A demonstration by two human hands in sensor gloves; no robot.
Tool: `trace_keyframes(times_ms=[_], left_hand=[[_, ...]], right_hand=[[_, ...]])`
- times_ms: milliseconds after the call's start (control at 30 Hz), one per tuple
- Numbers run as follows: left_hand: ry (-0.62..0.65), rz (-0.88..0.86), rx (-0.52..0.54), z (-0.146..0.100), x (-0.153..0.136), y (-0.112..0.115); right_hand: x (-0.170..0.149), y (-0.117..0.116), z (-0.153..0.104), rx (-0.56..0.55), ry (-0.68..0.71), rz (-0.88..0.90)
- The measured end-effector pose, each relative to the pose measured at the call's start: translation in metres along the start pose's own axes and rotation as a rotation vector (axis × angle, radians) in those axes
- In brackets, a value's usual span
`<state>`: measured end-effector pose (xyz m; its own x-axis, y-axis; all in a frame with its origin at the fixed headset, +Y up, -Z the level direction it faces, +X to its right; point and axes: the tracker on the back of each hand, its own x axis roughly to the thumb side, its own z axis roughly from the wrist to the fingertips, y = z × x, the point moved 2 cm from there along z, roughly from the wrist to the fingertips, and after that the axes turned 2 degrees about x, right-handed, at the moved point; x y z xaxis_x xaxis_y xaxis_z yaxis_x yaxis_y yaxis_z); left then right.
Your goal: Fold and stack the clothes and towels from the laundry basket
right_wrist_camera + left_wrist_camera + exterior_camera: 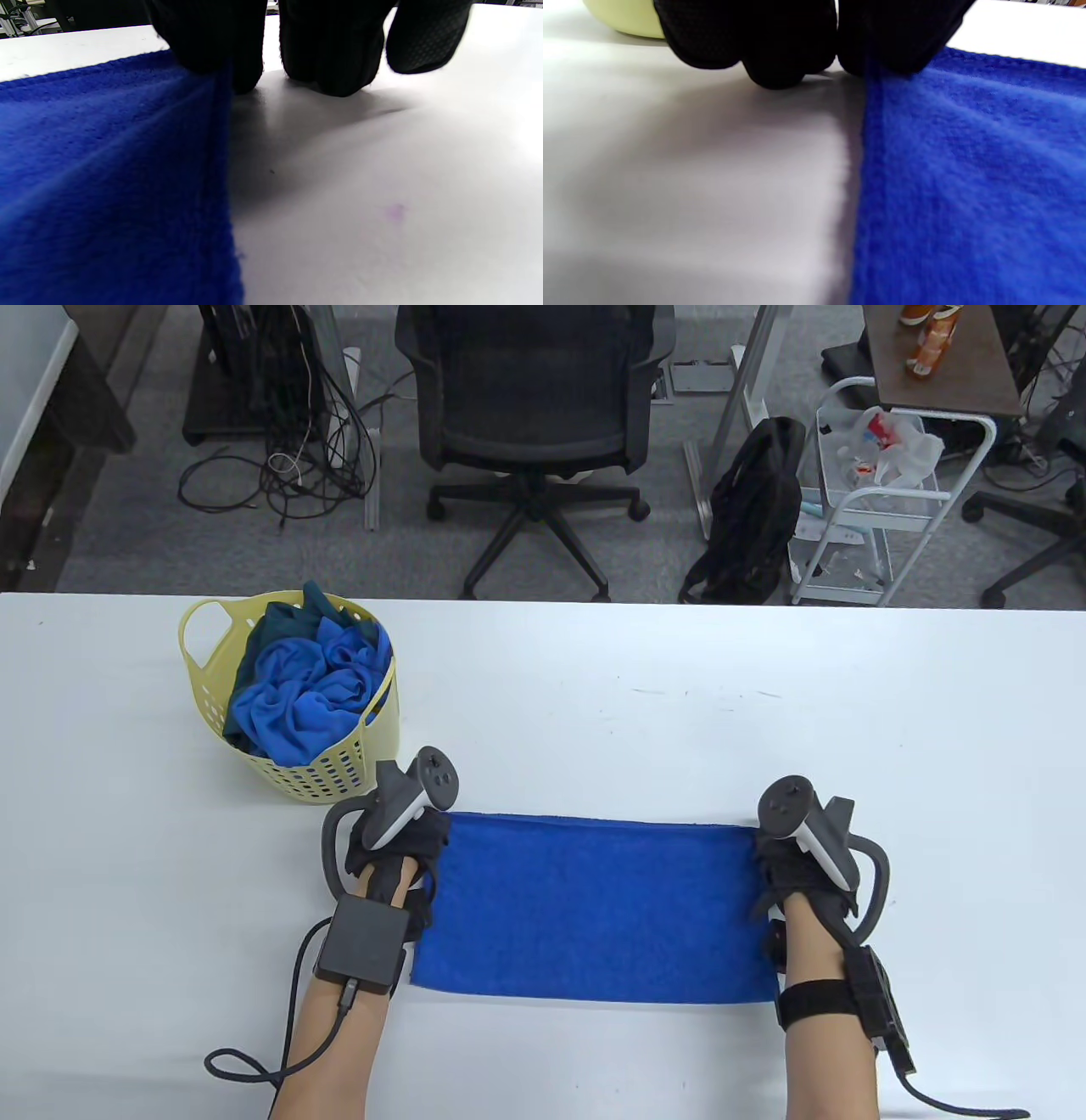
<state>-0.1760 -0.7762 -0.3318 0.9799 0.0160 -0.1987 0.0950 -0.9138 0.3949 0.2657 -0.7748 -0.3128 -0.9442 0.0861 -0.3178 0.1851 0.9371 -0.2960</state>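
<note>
Blue towel (594, 908) spread flat at 6 o'clock on the table (679, 712) — left hand (394, 844) and right hand (802, 857) pinching its far corners, likely to keep edges square for folding. Basket (293, 704) at 10 o'clock.

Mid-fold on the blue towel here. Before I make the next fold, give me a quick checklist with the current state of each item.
1. Blue towel lies flat in a long strip on the table: ok.
2. Left hand grips the towel's far left corner: ok, gloved fingers pinch the edge in the left wrist view.
3. Right hand grips the far right corner: ok, fingers close on the edge in the right wrist view.
4. Layers aligned underneath: cannot tell, only the top surface shows.
5. Clear table to fold across: ok, the yellow basket sits beyond the left corner, apart from the towel.
6. More laundry waiting: ok, blue cloths fill the basket.
</note>
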Motion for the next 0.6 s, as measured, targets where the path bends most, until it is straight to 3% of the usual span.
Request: trace_keyframes(times_ms=[167,267,433,600], left_hand=[[-0.043,0.056,0.019,-0.001,-0.009,0.003],[-0.059,0.030,0.041,-0.006,-0.019,0.005],[-0.043,-0.086,0.086,-0.023,-0.049,0.011],[0.014,-0.216,0.073,-0.046,-0.069,0.011]], right_hand=[[0.003,-0.003,0.002,-0.063,0.013,-0.057],[-0.006,0.005,-0.003,-0.035,-0.001,0.035],[-0.014,0.010,-0.026,0.074,0.012,0.088],[0.006,-0.008,-0.049,0.250,-0.012,-0.018]])
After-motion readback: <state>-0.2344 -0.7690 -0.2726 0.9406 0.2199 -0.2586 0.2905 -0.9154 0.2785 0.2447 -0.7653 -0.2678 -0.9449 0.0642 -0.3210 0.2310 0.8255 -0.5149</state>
